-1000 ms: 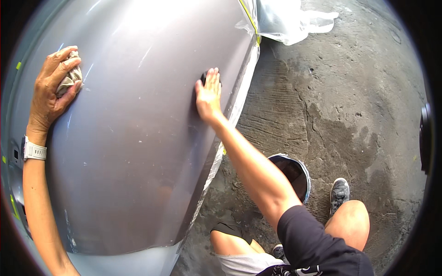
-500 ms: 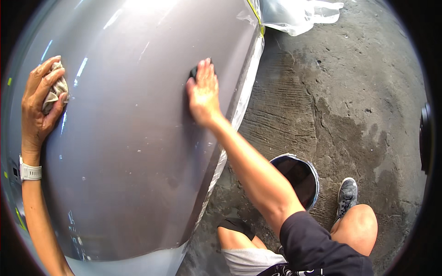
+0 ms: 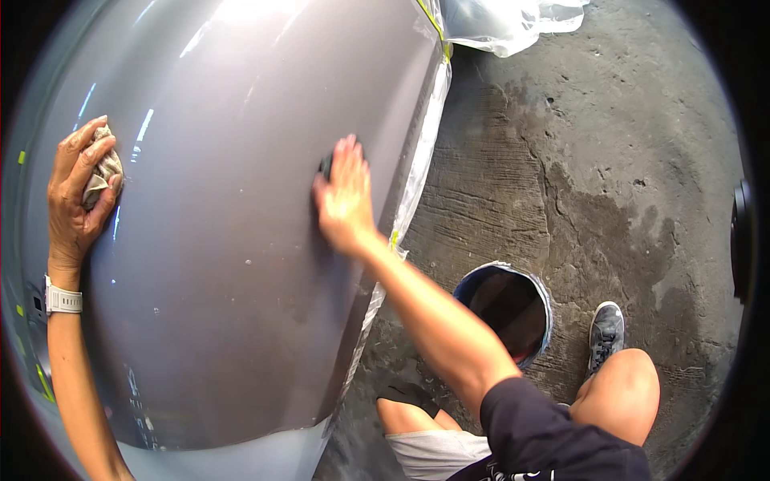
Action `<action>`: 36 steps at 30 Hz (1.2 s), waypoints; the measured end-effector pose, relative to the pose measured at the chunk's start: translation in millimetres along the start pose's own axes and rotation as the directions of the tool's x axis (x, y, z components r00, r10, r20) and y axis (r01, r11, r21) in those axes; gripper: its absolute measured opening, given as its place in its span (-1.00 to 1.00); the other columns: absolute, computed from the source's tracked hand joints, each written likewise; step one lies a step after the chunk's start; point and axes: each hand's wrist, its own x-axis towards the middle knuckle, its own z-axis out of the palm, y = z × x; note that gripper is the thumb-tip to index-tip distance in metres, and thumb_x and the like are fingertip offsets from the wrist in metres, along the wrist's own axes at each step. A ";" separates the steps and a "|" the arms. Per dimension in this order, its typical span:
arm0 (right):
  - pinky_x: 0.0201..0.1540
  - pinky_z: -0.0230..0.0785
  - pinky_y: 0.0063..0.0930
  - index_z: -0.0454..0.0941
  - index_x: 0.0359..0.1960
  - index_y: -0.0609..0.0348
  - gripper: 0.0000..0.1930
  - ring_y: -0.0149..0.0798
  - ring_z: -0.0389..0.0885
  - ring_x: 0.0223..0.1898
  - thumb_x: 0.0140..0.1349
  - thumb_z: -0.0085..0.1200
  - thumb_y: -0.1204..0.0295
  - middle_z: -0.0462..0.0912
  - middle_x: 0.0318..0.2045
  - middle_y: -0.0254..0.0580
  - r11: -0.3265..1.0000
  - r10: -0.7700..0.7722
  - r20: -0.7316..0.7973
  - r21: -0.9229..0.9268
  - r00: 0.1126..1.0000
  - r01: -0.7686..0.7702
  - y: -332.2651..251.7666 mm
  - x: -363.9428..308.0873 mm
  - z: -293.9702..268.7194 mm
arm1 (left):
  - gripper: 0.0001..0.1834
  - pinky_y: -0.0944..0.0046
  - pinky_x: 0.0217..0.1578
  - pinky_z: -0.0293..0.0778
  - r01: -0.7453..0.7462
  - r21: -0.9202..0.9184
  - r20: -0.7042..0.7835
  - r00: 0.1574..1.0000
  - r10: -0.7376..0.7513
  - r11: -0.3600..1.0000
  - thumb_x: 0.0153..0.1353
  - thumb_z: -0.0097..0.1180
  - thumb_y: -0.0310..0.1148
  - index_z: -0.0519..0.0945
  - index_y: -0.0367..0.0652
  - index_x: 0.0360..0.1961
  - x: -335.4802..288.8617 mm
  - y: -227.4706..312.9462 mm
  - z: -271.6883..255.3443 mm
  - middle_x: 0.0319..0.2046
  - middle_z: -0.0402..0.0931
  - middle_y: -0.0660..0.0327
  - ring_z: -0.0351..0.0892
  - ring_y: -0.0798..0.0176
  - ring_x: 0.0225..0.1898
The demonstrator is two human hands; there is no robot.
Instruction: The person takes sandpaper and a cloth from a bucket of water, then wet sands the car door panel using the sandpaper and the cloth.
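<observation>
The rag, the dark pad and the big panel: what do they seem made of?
Rag: fabric, matt, judging by soft crumpled folds. Dark pad: perhaps rubber or foam, finish unclear; mostly hidden under the right hand. Panel: probably metal, possibly plastic, smooth semi-gloss grey, with bright reflections.

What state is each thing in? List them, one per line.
Left hand: curled around the cloth
Cloth: crumpled
Right hand: laid flat over the black pad
Black pad: mostly covered
Panel: shiny, masked along its right side
Bucket: upright, open-topped
Plastic sheet: loosely bunched
Watch: strapped on
Shoe: laced
Floor: rough, darker in patches
</observation>
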 end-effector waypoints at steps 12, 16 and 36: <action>0.58 -0.39 0.10 -0.16 0.58 0.29 -0.09 0.15 -0.23 0.61 0.28 0.05 0.29 -0.14 0.59 0.19 0.972 -0.195 0.137 0.161 0.971 0.172 -64.2 -118.0 -31.9 | -0.57 -0.01 0.32 0.42 -0.019 0.013 0.001 1.000 0.019 1.000 0.13 0.26 -0.41 0.67 -0.12 0.07 2.0 -2.4 0.0 0.25 0.53 0.08 0.49 -0.06 0.26; 0.57 -0.35 0.10 -0.10 0.57 0.29 -0.19 0.18 -0.19 0.60 0.37 -0.02 0.31 -0.10 0.58 0.20 0.987 -0.090 0.060 0.140 0.994 0.081 -28.6 -36.1 -17.9 | -0.58 -0.02 0.32 0.42 0.002 0.015 -0.010 1.000 -0.002 1.000 0.13 0.27 -0.39 0.67 -0.13 0.07 -1.7 -3.9 2.4 0.25 0.53 0.08 0.49 -0.05 0.26; 0.58 -0.29 0.08 -0.15 0.53 0.49 -0.24 0.20 -0.14 0.59 0.51 -0.22 0.18 -0.13 0.56 0.31 0.992 0.105 0.126 -0.087 0.986 -0.095 30.9 28.6 -29.3 | -0.57 -0.01 0.30 0.41 -0.015 0.019 -0.011 1.000 0.016 1.000 0.12 0.26 -0.44 0.66 -0.16 0.07 0.0 -2.3 -1.3 0.24 0.53 0.06 0.50 -0.04 0.25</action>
